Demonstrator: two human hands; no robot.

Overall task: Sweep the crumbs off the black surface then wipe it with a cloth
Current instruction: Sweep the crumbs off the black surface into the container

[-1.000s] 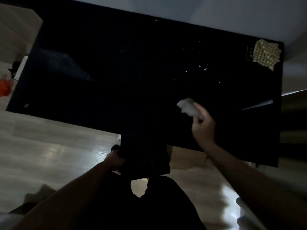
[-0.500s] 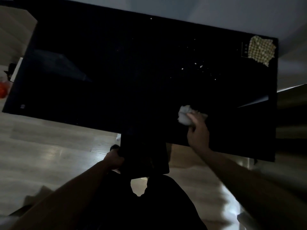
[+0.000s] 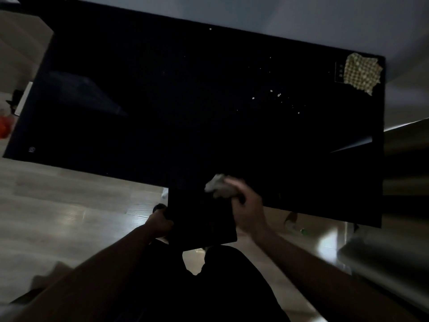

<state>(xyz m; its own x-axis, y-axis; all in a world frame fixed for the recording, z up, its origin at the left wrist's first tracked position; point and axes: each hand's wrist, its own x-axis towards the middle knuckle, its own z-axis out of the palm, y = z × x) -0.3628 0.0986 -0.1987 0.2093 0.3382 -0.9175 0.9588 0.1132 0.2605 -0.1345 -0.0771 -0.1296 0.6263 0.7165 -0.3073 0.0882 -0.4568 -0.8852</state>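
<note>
At the far left an orange thing [image 3: 4, 126] lies on the pale wood floor [image 3: 58, 205], too blurred to name. The black bench [image 3: 162, 101] fills most of my view, its glossy top dark, with a small round mark [image 3: 32, 149] near its near left corner. My left hand [image 3: 160, 223] is below the near edge, its grip curled round the side of a flat black tray [image 3: 202, 219] that I hold against the bench edge, level with it or just under. My dark trousers [image 3: 209, 287] fill the bottom middle. My right hand [image 3: 246, 205] holds a crumpled pale wad [image 3: 218, 187], paper or cloth, I cannot tell which, with the grip closed on it; the wad sits at the near edge of the bench, right above the tray. The hand is blurred. Further back and to the right, pale crumbs [image 3: 275, 94] lie scattered on the black top, well apart from the wad. In the far right corner a checked yellow cloth [image 3: 362, 74] lies crumpled on the bench, beside a faint outlined panel [image 3: 339, 72]. Behind the bench stands a grey wall [image 3: 301, 19]. Past the right edge there is dim furniture I cannot make out.
</note>
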